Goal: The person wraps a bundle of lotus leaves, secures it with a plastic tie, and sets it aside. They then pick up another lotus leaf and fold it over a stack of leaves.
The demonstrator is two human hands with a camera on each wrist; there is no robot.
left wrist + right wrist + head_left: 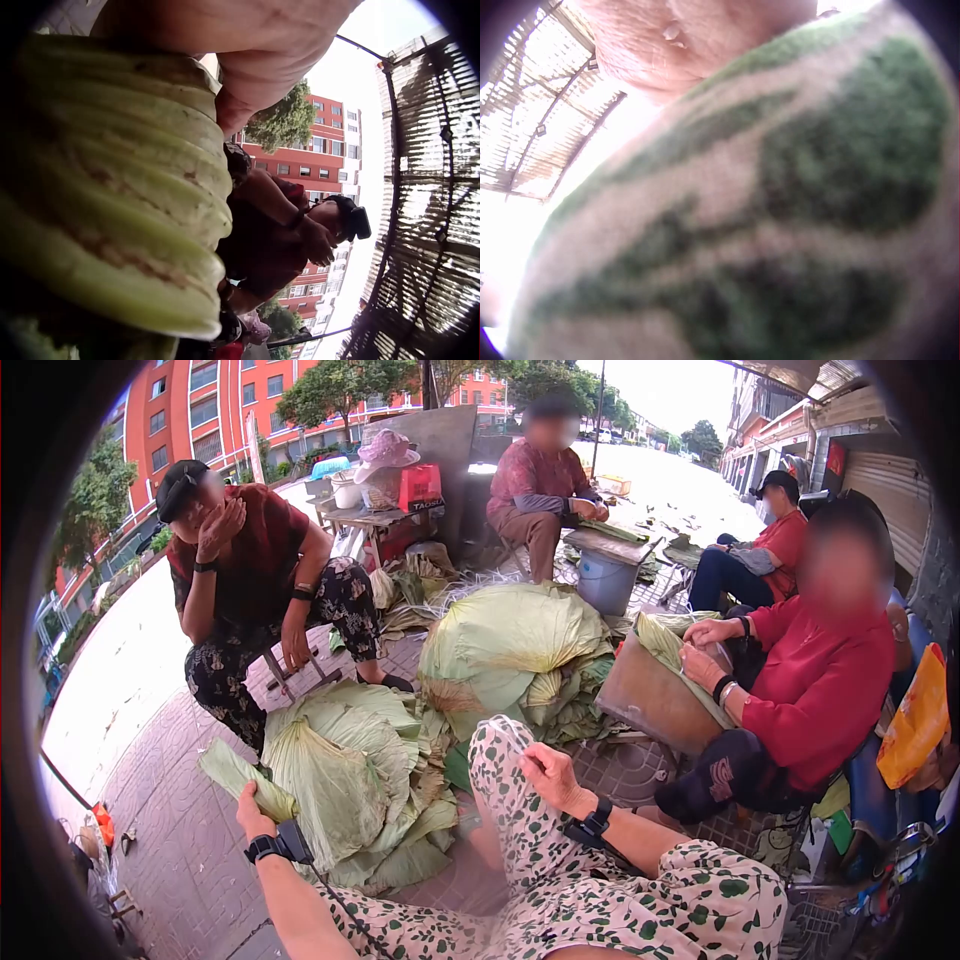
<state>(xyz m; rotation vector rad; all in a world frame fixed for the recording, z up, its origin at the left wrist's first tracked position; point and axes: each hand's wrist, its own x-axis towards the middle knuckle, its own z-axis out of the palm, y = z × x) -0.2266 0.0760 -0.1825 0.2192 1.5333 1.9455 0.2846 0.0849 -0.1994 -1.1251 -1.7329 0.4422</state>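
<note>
Two bare hands work nearest: at lower left the left hand (pixel 256 815) grasps a folded green leaf bundle (pixel 243 774); at lower centre the right hand (pixel 558 780), fingers curled, is over a knee in leaf-print trousers (pixel 497 775), and whether it pinches anything I cannot tell. Just right of the bundle spreads a leaf pile (pixel 325 785); mid-frame swells a larger heap (pixel 510 640). Seated people flank these. Farther back, upper centre, a counter (pixel 350 516) bears a pink hat (pixel 388 450); a red building (pixel 230 420) fills the upper left.
</note>
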